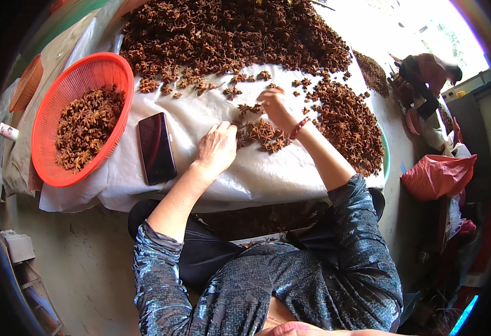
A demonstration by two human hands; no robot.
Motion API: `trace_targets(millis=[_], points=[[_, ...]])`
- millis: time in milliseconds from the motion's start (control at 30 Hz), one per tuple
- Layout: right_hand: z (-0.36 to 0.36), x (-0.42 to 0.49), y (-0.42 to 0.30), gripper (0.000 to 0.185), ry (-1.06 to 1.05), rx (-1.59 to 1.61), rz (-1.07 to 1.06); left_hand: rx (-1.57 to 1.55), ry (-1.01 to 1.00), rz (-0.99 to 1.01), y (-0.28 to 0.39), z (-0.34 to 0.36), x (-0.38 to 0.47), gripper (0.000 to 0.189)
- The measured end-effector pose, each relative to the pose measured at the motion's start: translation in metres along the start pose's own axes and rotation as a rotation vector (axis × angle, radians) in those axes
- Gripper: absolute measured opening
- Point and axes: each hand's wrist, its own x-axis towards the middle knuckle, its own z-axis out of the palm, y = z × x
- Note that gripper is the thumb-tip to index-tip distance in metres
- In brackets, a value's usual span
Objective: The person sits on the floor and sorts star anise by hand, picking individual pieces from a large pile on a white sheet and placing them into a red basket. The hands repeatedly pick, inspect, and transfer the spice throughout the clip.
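Note:
My left hand (pixel 218 145) rests with curled fingers at the left edge of a small cluster of dried star anise (pixel 266 135) on the white plastic sheet (pixel 186 107). My right hand (pixel 277 107), slightly blurred and with a red bead bracelet at the wrist, is just above the same cluster, its fingers bent. Whether either hand holds a piece cannot be seen. A large heap of star anise (pixel 237 35) lies beyond the hands, and another pile (pixel 346 126) lies to the right. A red plastic basket (pixel 130 84) at the left holds more star anise.
A dark smartphone (pixel 157 149) lies between the basket and my left hand. A light green rim (pixel 386 153) shows beside the right pile. A white cup (pixel 8 132) is at the far left. Farther right, a person (pixel 428 75) bends over near a red sack (pixel 439 176).

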Motion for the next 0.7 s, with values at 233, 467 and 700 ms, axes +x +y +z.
trace_targets(millis=[233, 467, 700], points=[[0.067, 0.056, 0.035, 0.020, 0.030, 0.454, 0.379, -0.010, -0.022, 0.023, 0.007, -0.001, 0.005, 0.020], [0.031, 0.049, -0.008, 0.020, -0.055, 0.794, 0.512, -0.172, 0.152, -0.297, 0.007, -0.019, 0.016, 0.029], [0.029, 0.005, -0.044, 0.015, 0.147, 1.174, 0.315, -0.642, 0.178, -0.276, 0.012, -0.009, 0.032, 0.019]])
